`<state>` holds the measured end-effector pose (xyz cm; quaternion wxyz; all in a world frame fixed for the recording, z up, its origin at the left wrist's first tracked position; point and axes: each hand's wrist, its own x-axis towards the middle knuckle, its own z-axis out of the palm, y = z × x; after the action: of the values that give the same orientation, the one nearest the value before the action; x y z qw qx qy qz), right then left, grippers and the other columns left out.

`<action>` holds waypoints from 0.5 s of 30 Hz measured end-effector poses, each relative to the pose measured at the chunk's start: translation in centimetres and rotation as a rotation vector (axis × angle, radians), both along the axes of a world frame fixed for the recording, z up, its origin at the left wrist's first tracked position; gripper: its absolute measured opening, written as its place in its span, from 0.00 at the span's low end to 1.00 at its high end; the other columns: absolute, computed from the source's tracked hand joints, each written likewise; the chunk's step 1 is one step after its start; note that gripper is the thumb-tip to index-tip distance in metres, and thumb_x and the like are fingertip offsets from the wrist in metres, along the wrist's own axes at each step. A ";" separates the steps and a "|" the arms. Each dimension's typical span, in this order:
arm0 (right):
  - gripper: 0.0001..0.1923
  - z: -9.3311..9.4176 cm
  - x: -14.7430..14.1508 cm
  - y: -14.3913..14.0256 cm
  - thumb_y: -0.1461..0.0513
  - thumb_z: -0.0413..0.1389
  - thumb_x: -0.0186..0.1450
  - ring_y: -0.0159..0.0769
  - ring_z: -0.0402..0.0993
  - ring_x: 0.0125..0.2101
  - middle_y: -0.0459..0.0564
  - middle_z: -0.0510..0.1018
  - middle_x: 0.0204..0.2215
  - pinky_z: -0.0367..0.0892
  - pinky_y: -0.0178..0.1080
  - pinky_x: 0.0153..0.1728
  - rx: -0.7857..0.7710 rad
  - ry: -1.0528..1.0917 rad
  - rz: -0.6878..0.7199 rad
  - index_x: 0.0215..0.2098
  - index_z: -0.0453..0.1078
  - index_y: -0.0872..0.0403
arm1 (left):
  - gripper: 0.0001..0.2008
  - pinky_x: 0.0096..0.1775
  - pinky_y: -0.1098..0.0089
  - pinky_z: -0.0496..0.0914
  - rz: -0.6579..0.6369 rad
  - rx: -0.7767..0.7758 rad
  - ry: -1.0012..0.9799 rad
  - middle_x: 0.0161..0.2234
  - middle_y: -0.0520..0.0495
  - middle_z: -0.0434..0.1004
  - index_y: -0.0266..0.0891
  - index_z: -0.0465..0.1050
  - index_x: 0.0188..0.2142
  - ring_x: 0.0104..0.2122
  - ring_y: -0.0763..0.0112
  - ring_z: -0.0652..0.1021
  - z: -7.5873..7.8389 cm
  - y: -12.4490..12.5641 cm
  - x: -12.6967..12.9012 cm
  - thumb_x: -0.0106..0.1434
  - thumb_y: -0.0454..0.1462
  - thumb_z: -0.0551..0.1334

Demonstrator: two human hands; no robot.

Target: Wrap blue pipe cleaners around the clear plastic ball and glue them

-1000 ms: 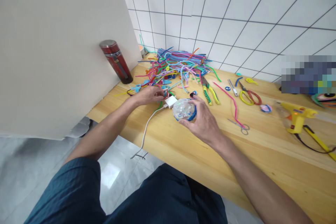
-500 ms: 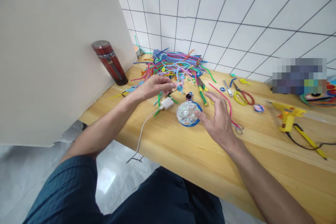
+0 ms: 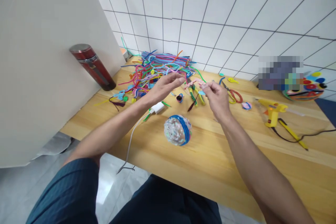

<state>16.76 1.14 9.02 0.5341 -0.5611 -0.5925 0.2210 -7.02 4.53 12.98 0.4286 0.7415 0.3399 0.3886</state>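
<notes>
My right hand [image 3: 216, 98] pinches one end of a slim pink craft piece [image 3: 195, 83] above the table. A light-blue piece [image 3: 201, 92] and a dark tassel [image 3: 192, 105] hang close below it. My left hand [image 3: 170, 85] is at the piece's other end, its fingers stretched out and slightly apart; whether they touch it is hard to see. Below both hands, on the table, lies a clear ball [image 3: 174, 131] with shiny pale filling and a blue band round it. Green-and-yellow pliers [image 3: 193, 95] lie behind the pink piece.
Colourful pipe cleaners [image 3: 165, 61] are heaped against the tiled wall. A red flask [image 3: 93, 66] stands at the left. A white charger [image 3: 158, 107] with its cable lies under my left forearm. Scissors [image 3: 235, 96], a yellow glue gun [image 3: 273, 110] and a yellow cutter [image 3: 292, 133] lie rightward.
My right hand has gone from open above the ball to pinching the pink piece, which my left hand held before. The ball has turned, its blue band now upright. The view has shifted right.
</notes>
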 end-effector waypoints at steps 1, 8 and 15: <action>0.17 -0.1 0.5 0.4 0.47 0.62 0.66 0.32 0.62 0.25 0.41 0.70 0.22 0.59 0.38 0.29 -0.025 0.075 -0.014 0.30 0.74 0.50 | 0.21 0.47 0.67 0.71 0.064 0.050 0.022 0.47 0.45 0.82 0.39 0.78 0.47 0.46 0.65 0.78 -0.3 -0.6 -0.3 0.72 0.54 0.63; 0.20 -0.3 0.7 0.2 0.44 0.67 0.62 0.31 0.63 0.24 0.40 0.71 0.22 0.58 0.35 0.26 -0.008 0.235 -0.034 0.30 0.71 0.50 | 0.27 0.31 0.69 0.62 0.017 0.066 0.241 0.27 0.49 0.75 0.37 0.77 0.31 0.28 0.72 0.70 0.0 -3.0 0.9 0.74 0.57 0.58; 0.24 -0.6 -0.8 -2.0 0.41 0.65 0.65 0.32 0.64 0.24 0.42 0.71 0.21 0.62 0.37 0.27 -0.023 0.155 0.072 0.26 0.71 0.50 | 0.29 0.23 0.72 0.60 -0.265 -0.364 0.044 0.23 0.52 0.73 0.38 0.72 0.29 0.20 0.78 0.67 -2.0 0.4 4.6 0.65 0.62 0.66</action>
<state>15.98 -0.89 8.39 0.5638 -0.5266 -0.5665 0.2896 -2.42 4.98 10.96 0.5949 0.6985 0.3132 0.2449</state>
